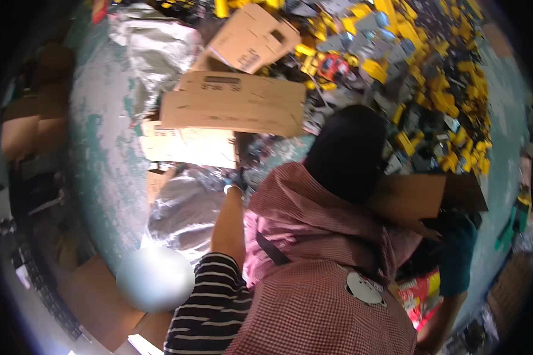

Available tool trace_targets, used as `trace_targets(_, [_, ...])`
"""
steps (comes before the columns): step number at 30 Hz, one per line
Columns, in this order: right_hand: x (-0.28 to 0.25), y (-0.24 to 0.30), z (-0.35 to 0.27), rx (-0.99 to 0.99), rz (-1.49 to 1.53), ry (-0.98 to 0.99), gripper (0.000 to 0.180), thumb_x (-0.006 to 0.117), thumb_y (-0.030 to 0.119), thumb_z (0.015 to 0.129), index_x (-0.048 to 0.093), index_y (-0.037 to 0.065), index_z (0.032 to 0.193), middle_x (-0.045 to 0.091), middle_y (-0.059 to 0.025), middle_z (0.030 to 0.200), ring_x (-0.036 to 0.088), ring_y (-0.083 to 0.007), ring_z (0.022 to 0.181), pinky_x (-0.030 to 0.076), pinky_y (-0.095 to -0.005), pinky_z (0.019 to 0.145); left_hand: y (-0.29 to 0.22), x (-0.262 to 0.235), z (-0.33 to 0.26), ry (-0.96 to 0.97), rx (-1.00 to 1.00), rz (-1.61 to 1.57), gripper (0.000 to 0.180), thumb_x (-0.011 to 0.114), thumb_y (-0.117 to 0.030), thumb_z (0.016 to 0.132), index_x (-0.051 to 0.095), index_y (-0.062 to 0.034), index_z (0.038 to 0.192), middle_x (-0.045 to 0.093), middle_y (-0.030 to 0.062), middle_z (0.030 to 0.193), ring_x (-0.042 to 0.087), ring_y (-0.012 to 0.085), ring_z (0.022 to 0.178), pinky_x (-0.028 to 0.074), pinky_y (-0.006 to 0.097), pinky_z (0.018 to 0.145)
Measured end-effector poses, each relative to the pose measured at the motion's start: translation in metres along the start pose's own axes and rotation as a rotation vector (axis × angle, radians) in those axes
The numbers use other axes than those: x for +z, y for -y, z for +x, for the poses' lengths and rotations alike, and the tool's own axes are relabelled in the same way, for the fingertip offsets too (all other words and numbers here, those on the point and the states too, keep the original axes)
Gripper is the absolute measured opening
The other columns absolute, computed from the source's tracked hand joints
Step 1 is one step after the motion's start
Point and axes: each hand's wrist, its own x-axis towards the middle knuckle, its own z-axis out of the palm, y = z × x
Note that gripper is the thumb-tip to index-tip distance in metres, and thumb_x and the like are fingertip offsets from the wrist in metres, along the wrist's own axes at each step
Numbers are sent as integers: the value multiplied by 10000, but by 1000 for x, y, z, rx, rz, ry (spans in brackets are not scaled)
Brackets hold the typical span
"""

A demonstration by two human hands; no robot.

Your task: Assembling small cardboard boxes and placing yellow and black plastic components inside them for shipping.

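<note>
My left arm, in a black sleeve with white stripes, reaches forward between cardboard and plastic bags. A pale band circles its wrist. My left hand (pixel 240 177) looks dark, perhaps gloved; its fingers merge with the shadow beside a clear plastic bag (pixel 257 158) and the end of a pale carton (pixel 189 145). What it holds, if anything, cannot be made out. A bare hand, apparently my right hand (pixel 426 229), shows partly under a brown cardboard box (pixel 411 195); its fingers are mostly hidden. A pink checked apron (pixel 326 296) covers my lap, with a rounded black shape (pixel 349 154) beyond it.
A large heap of yellow and grey plastic parts (pixel 438 94) spreads at the far right. Flattened cartons (pixel 237 100) lean ahead, near silvery sacks (pixel 154 53). A person in a teal sleeve (pixel 459 254) is close on my right, beside a red-yellow packet (pixel 414 299). More cardboard (pixel 95 302) lies left.
</note>
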Motion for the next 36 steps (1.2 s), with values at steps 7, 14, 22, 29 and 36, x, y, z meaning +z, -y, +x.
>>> trace_targets(7, [-28,36,-6,89,-307,125,368,622,44,793,664,71,1158,642,-105,1195,543,-349,1149,418,-440,995,-69,-28,-36,-100,696,-428,306,468,-268,987,731,-118,1033,740,137,972,693,265,952,526,355,809])
trace_targets(14, [-31,49,-27,222,-160,-466,313,612,-15,794,713,39,1085,682,-112,1178,599,-347,1125,473,-413,976,-136,-262,-115,-332,-101,-2133,90,547,-115,931,599,-44,910,558,27,791,558,133,711,465,261,613])
trace_targets(22, [-4,32,-69,362,50,-860,373,588,-108,817,718,61,1123,679,-112,1193,625,-293,1088,493,-355,934,-270,-468,-187,-383,803,-1663,239,509,-127,770,620,28,913,624,88,799,563,113,619,474,238,552])
trace_targets(29, [11,23,-98,415,118,-915,392,595,-108,808,707,59,1145,679,-110,1192,624,-296,1070,494,-350,920,-362,-516,-227,-428,1180,-1002,199,628,111,761,693,27,930,689,100,865,617,135,731,489,276,674])
trace_targets(36, [66,-6,-98,474,798,-877,382,571,30,883,651,29,1257,656,-108,1269,596,-248,1200,420,-336,1061,-381,-492,-192,-398,860,-1514,339,439,-129,1022,548,5,1314,654,113,1126,630,182,1001,524,317,901])
